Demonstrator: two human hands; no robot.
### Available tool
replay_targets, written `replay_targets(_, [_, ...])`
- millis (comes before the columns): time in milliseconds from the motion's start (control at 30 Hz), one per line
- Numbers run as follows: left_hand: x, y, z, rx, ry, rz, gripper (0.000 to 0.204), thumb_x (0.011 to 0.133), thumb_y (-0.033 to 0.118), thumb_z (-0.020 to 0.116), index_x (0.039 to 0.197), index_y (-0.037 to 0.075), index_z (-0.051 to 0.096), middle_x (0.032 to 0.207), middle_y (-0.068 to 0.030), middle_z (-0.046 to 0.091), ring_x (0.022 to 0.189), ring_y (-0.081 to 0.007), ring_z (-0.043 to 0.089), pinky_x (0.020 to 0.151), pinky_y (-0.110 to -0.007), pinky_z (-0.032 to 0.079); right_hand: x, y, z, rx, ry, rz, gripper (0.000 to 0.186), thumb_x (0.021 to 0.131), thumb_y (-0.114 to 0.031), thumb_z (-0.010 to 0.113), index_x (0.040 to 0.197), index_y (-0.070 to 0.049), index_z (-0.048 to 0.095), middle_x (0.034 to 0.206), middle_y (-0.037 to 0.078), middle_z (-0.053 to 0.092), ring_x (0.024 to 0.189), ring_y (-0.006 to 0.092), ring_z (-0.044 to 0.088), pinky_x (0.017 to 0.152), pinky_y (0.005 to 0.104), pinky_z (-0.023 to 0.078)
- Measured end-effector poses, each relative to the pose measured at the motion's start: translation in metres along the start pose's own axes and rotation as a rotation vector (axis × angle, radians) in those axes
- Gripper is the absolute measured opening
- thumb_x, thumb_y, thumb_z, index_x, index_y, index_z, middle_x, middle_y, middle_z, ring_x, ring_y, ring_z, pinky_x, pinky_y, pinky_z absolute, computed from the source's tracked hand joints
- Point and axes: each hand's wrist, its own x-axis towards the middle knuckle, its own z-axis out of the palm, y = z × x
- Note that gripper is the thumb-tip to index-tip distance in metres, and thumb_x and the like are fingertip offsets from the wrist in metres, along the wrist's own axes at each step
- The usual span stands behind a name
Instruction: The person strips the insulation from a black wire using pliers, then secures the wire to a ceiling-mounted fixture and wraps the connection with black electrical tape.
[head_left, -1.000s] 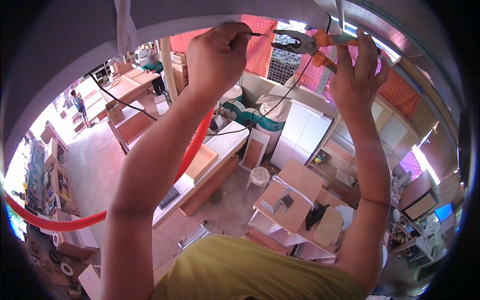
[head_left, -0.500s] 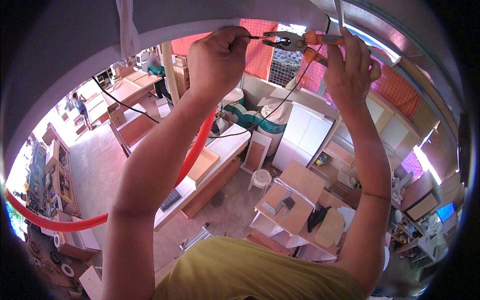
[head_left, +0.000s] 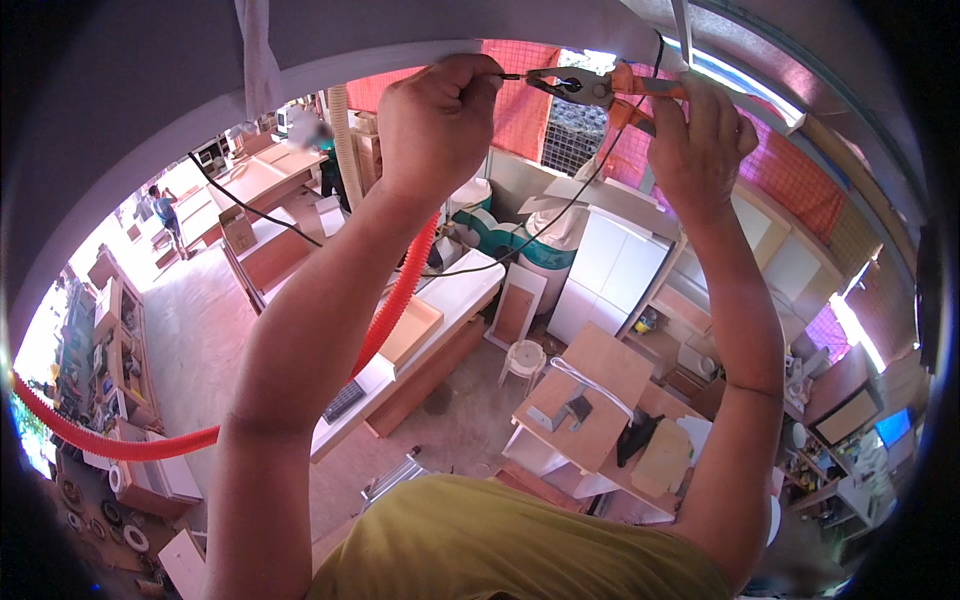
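Note:
Both my arms are raised high in front of me. My left hand (head_left: pixel 436 125) pinches a thin dark wire (head_left: pixel 511 76), whose end points right out of the fingertips. My right hand (head_left: pixel 703 145) is wrapped round the orange handles of a pair of pliers (head_left: pixel 585 88). The plier jaws point left and meet the tip of the wire, nearly closed on it. Behind the pliers, a black cable (head_left: pixel 600 165) hangs from the upper edge and sags down to the left.
A red corrugated hose (head_left: pixel 395 300) runs behind my left forearm. Below stand a long workbench (head_left: pixel 420 350), a white cabinet (head_left: pixel 610 270), a stool (head_left: pixel 522 362) and wooden tables (head_left: pixel 585 395). Two people are at the far left. A grey beam (head_left: pixel 400 30) spans overhead.
The plier jaws have closed from wide apart to nearly together at the wire's tip, and my right fingers have drawn the handles closer. My left hand has barely moved.

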Motion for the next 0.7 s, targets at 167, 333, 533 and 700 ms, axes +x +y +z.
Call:
replay_targets(167, [0.001, -0.006, 0.001, 0.058, -0.020, 0.113, 0.009, 0.091, 0.007, 0.073, 0.099, 0.006, 0.077, 0.074, -0.0043, 0.072, 0.064, -0.0065, 0.062, 0.059, -0.025, 0.050, 0.003, 0.007, -0.008, 0.242, -0.135, -0.025, 0.012, 0.080, -0.010, 0.071, 0.091, -0.011, 0.065, 0.117, 0.008, 0.065, 0.103, 0.0257, 0.062, 0.085, 0.0465, 0.043])
replay_targets(333, [0.003, -0.015, -0.006, 0.111, -0.012, 0.190, 0.007, 0.089, 0.009, 0.073, 0.095, 0.008, 0.078, 0.075, -0.0052, 0.072, 0.065, -0.0120, 0.065, 0.058, -0.028, 0.051, 0.024, 0.013, -0.010, 1.181, -1.121, 0.296, 0.015, 0.073, -0.004, 0.066, 0.087, -0.002, 0.060, 0.100, 0.017, 0.068, 0.080, 0.0295, 0.068, 0.068, 0.0428, 0.055])
replay_targets(533, [0.005, -0.010, -0.001, 0.037, -0.004, 0.155, 0.006, 0.086, 0.012, 0.072, 0.090, 0.012, 0.077, 0.080, -0.0071, 0.074, 0.069, -0.0240, 0.072, 0.061, -0.033, 0.055, 0.026, 0.041, 0.014, 2.281, -1.897, 0.721, 0.021, 0.060, -0.002, 0.060, 0.080, 0.000, 0.056, 0.094, 0.027, 0.068, 0.071, 0.0332, 0.070, 0.061, 0.0448, 0.061])
replay_targets(700, [0.001, -0.007, 0.002, 0.038, -0.016, 0.096, 0.007, 0.088, 0.013, 0.071, 0.090, 0.013, 0.078, 0.082, -0.0069, 0.075, 0.071, -0.0247, 0.073, 0.064, -0.033, 0.056, 0.017, 0.049, 0.002, 1.862, -1.637, 0.419, 0.028, 0.066, -0.006, 0.063, 0.092, 0.003, 0.065, 0.098, 0.024, 0.070, 0.089, 0.0323, 0.070, 0.081, 0.0474, 0.057])
